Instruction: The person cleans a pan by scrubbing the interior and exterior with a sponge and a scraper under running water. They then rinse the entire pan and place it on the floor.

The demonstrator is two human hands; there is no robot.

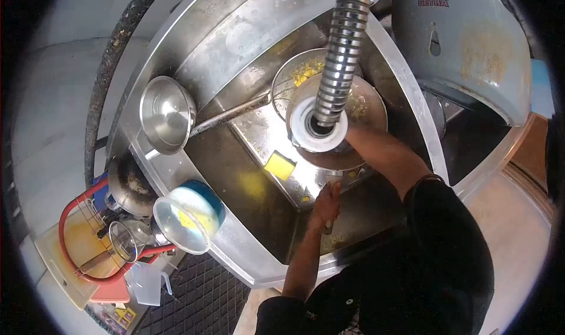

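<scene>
My left hand (328, 205) is wrapped round the handle of a round pan (374, 108) in the sink. Food bits cling to the pan's inner surface. My right forearm reaches over the pan, and my right hand is hidden behind the white spray head of the coiled metal hose (341, 46). Beside the pan lies a large round strainer (288, 70) with yellow scraps in it, its long handle pointing left. A yellow sponge (279, 166) rests on a metal tray (244, 122) left of the pan.
On the sink's left ledge stand a steel bowl (168, 114) and a bucket (215, 208) with yellow contents. Left of it are a blackened wok (130, 185), a small sieve (123, 241) and a clear jug (144, 285). A grey GETRA-marked housing (459, 46) stands at right.
</scene>
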